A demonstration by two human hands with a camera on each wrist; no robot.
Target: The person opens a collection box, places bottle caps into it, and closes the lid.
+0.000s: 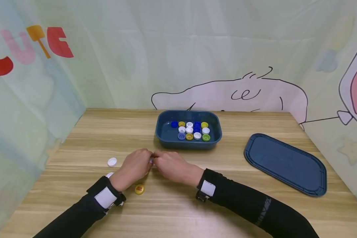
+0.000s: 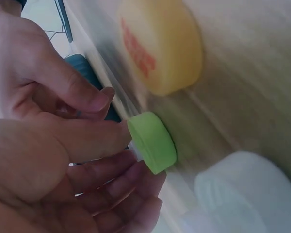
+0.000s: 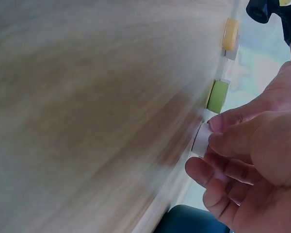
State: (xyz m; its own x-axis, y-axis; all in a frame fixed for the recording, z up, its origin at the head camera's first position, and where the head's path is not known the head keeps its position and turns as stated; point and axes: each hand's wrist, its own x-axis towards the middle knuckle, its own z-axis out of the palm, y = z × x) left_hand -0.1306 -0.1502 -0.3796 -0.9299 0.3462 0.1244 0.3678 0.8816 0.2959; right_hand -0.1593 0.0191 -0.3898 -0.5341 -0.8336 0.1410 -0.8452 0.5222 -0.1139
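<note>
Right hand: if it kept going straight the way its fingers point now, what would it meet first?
Most likely the left hand. In the head view the right hand, pinching a white cap, points left with fingertips already at the left hand's fingers. A green cap lies just beyond; depth is unclear.

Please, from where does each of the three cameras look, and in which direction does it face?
Head: from above, forward and down at the table; both hands and sleeves show.
Left wrist: low beside the left hand, facing the green cap its fingertips touch.
Right wrist: low beside the right hand, which pinches a white cap.
Shared: both wrist views show the green cap.
</note>
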